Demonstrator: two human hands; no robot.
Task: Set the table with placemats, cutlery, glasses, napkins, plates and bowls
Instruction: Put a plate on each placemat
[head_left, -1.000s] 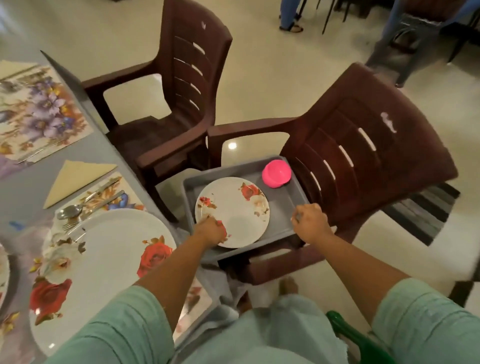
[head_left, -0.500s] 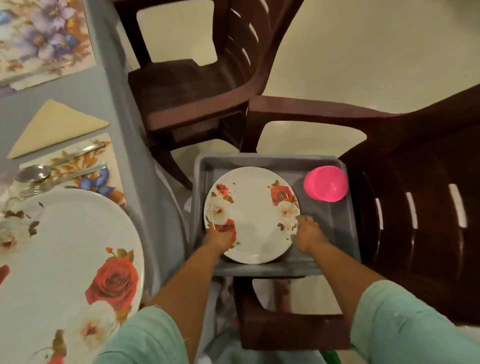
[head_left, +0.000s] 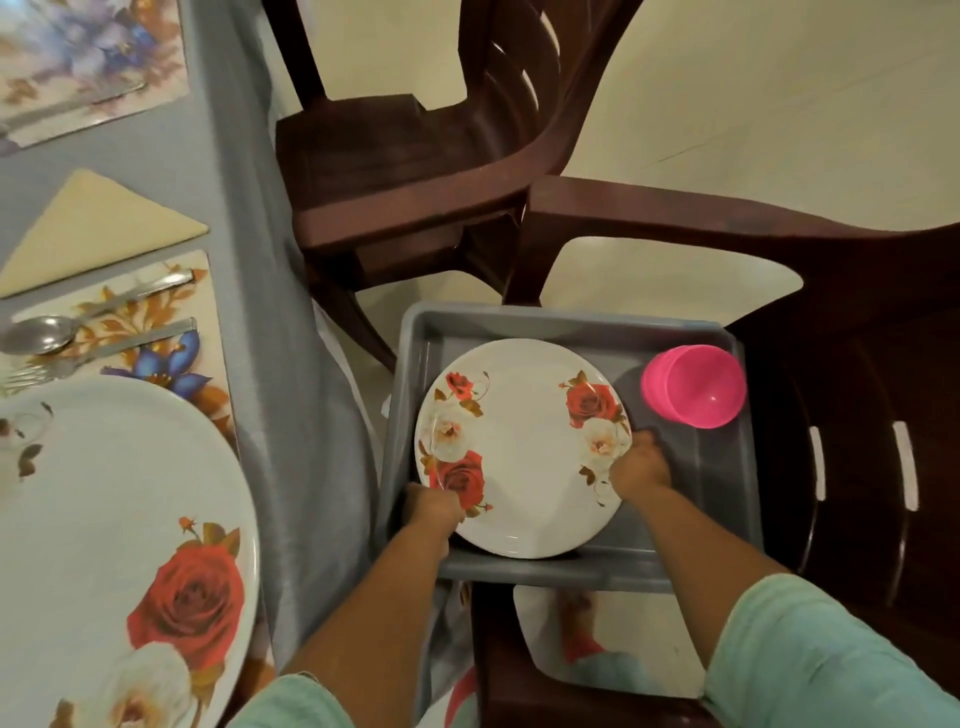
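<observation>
I see the counter (head_left: 156, 156) far left of my fingers, a large rose plate (head_left: 104, 519) on it. Nearer, the grey tray (head_left: 691, 519) on a chair holds the small rose plate (head_left: 524, 447); my left hand (head_left: 431, 506) and right hand (head_left: 636, 465) curl round its opposite rims. A pink bowl (head_left: 693, 387) lies just beyond my right fingers.

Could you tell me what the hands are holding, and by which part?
Both hands, left and right, grip the round white rose-patterned plate by opposite sides of its rim.
</observation>
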